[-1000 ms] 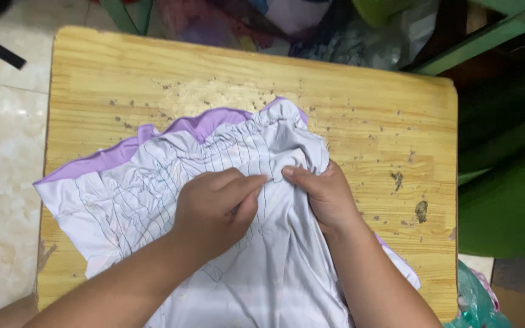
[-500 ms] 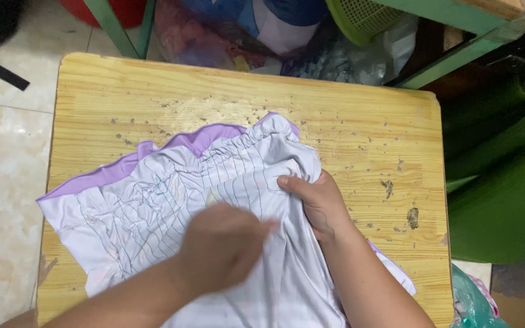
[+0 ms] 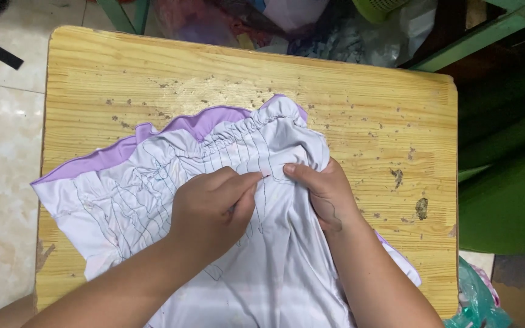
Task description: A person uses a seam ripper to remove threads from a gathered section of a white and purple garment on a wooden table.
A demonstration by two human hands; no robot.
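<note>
Back from its blurred sweep, the left hand [image 3: 211,209] pinches a thread at the gathered seam while the right hand [image 3: 323,191] presses the white-and-lilac garment [image 3: 153,176] flat, mid-tabletop [image 3: 360,91].

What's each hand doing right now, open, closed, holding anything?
Left hand: closed, fingertips pinched on the gathered part of the white garment, possibly gripping a thread or needle; too small to tell.
Right hand: closed, gripping a fold of the garment.
</note>
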